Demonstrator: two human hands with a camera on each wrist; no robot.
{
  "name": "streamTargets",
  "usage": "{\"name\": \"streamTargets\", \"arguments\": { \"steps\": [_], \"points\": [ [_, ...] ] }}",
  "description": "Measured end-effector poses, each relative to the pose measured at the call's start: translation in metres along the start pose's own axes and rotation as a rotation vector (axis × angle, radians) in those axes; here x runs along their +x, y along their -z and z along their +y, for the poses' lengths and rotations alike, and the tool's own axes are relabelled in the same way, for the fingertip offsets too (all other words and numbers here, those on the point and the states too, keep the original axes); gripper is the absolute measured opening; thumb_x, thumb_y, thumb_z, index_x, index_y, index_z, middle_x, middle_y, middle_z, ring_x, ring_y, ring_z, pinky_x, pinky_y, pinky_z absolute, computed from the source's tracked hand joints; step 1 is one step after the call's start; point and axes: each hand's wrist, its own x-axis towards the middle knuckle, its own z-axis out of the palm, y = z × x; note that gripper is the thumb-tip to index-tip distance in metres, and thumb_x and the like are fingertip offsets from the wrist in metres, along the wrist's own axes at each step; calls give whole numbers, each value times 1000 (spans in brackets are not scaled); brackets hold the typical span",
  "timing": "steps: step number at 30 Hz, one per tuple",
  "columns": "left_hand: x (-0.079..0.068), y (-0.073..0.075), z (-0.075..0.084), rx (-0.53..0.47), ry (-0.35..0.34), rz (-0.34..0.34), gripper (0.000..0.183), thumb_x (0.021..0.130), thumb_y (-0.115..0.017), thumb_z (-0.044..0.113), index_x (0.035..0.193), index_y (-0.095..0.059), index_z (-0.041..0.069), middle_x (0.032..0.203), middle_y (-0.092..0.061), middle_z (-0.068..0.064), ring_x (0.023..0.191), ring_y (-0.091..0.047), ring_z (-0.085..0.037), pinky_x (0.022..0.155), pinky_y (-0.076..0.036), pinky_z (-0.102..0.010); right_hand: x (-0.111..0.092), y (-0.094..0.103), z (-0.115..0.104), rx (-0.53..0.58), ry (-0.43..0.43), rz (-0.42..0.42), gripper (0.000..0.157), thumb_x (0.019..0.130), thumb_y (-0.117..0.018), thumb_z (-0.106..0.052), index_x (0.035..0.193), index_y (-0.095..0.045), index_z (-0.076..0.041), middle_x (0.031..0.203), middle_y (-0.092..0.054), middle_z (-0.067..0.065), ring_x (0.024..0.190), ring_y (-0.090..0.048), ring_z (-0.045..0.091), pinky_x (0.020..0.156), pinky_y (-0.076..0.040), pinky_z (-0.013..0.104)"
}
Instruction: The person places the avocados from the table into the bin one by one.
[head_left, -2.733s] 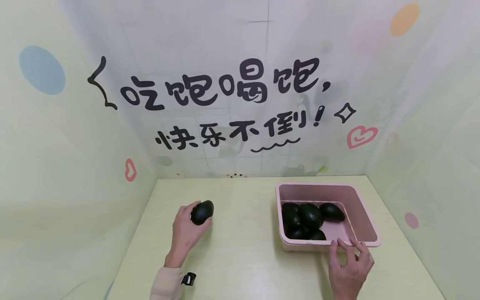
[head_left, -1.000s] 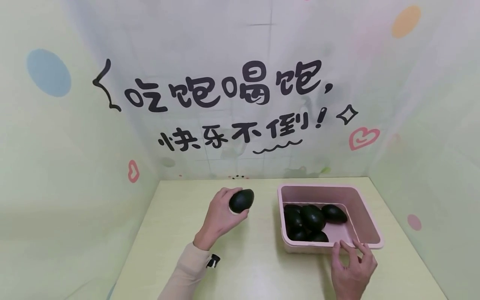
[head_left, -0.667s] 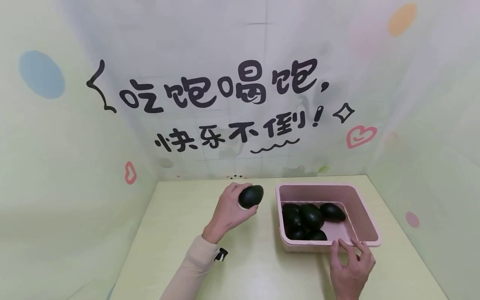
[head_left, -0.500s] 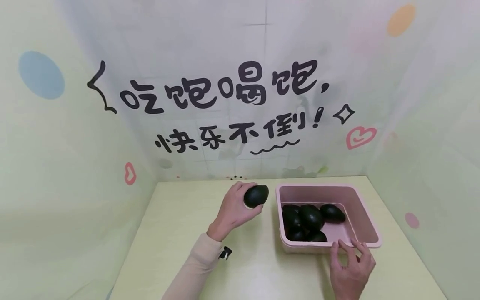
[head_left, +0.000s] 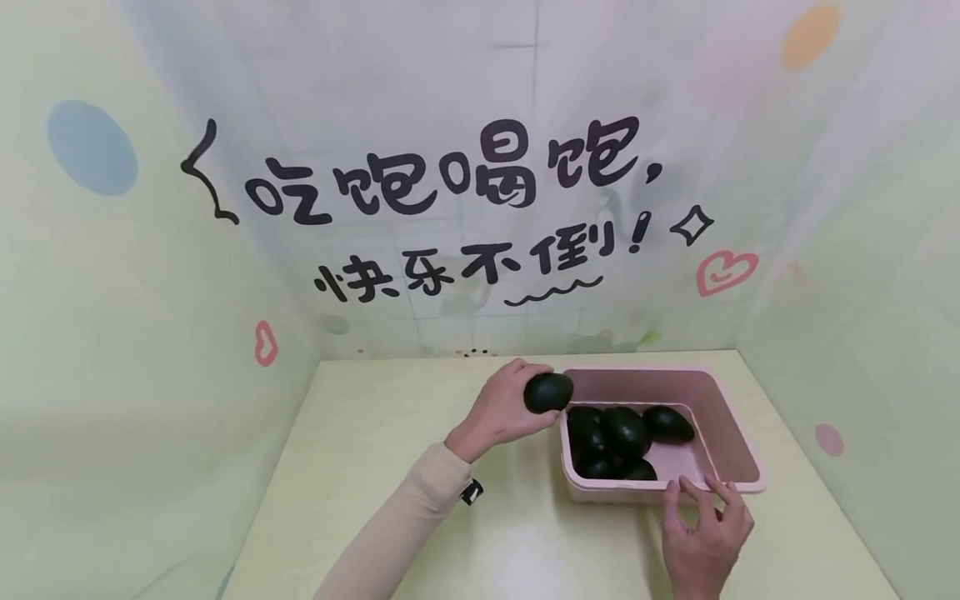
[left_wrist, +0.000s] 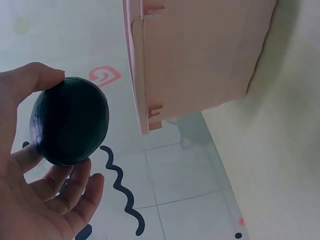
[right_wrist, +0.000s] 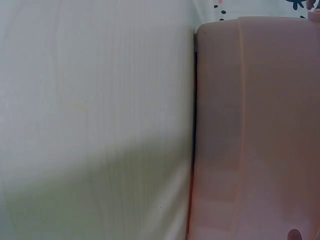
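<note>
In the head view my left hand (head_left: 510, 404) holds a dark green avocado (head_left: 549, 392) at the left rim of a pink plastic bin (head_left: 738, 425). In the left wrist view the thumb lies over one side of the avocado (left_wrist: 70, 120) and bent fingers support the other; the bin's outer wall (left_wrist: 200, 55) is apart from it. Several more avocados (head_left: 624, 431) lie inside the bin, mostly towards its left side. My right hand (head_left: 705, 533) grips the bin's front rim with thumb and fingertips. Only one fingertip (right_wrist: 295, 234) of it shows clearly against the bin in the right wrist view.
The bin stands on a pale wood-look table (head_left: 390, 425), towards its back right. Printed fabric walls (head_left: 420, 75) with black lettering, hearts and dots rise behind and along both sides. A dark strap piece (head_left: 472, 492) is at the left wrist.
My left hand has carried the avocado rightwards across the table, from the left part up to the bin's left rim. The right hand and the bin have stayed in place.
</note>
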Motion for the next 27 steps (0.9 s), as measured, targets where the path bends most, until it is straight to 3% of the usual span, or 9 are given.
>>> {"name": "streamTargets", "arguments": {
  "steps": [11, 20, 27],
  "points": [
    [10, -2, 3, 55, -38, -34, 60, 85, -84, 41, 138, -70, 18, 118, -69, -3, 98, -65, -17, 80, -55, -28, 2, 0, -1, 4, 28, 11, 24, 89, -74, -16, 94, -76, 7, 117, -61, 36, 122, -49, 59, 101, -31, 7],
    [19, -4, 16, 169, -117, -153, 58, 87, -81, 44, 140, -68, 23, 120, -67, -3, 104, -63, -19, 80, -55, -30, 2, 1, -3, -1, 23, 5, 25, 90, -73, -17, 94, -75, 8, 118, -61, 36, 121, -50, 56, 98, -32, 12],
    [24, -7, 23, 200, -127, -174, 60, 87, -79, 46, 141, -67, 24, 122, -67, -2, 104, -63, -17, 80, -54, -27, 2, 1, -2, 10, 26, -1, 26, 90, -73, -16, 95, -75, 9, 118, -60, 36, 120, -49, 57, 100, -31, 10]
  ]
}}
